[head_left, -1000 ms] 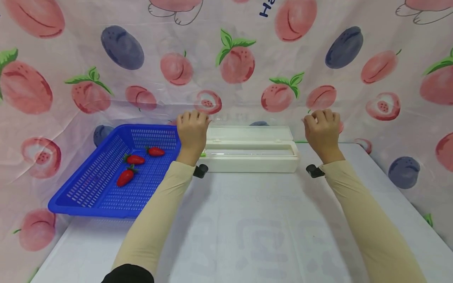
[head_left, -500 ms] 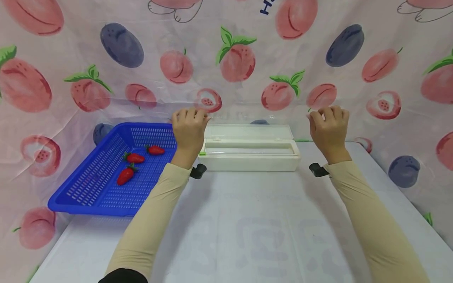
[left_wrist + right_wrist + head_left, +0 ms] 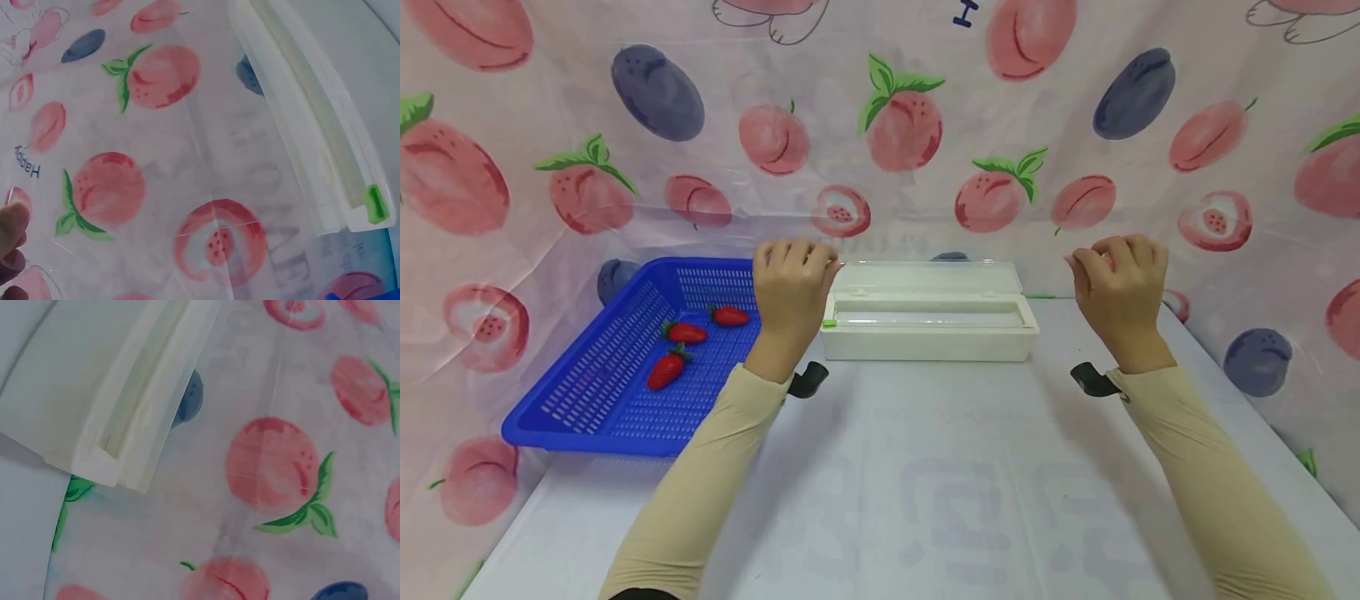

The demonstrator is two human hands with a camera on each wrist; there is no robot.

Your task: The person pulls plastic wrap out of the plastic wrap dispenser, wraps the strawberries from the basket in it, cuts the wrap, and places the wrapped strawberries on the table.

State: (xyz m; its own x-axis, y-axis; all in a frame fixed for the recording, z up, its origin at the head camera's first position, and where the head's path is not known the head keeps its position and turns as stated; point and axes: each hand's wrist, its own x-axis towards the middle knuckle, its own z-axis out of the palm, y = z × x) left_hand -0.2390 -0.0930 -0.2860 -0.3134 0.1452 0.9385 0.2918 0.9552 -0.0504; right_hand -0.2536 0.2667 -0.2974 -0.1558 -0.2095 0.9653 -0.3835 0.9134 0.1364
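At the back middle of the table stands a white cling film dispenser (image 3: 928,346), its clear lid (image 3: 928,277) raised. A small green slider (image 3: 830,323) sits at its left end. My left hand (image 3: 792,287) is raised left of the lid, thumb and curled fingers pinched together; its fingertips (image 3: 12,234) edge into the left wrist view. My right hand (image 3: 1122,287) pinches likewise, right of the dispenser. Faint streaks of clear cling film (image 3: 50,244) show near the left thumb; most of the sheet is too transparent to trace. The right wrist view shows no fingers.
A blue plastic basket (image 3: 598,437) stands at the left, behind my left arm, with strawberries (image 3: 666,369) inside. A fruit-printed cloth (image 3: 850,100) hangs behind the white table (image 3: 940,483).
Both hands have drawn apart, left hand leftward and right hand rightward, and come slightly closer to me. The dispenser and basket have stayed in place.
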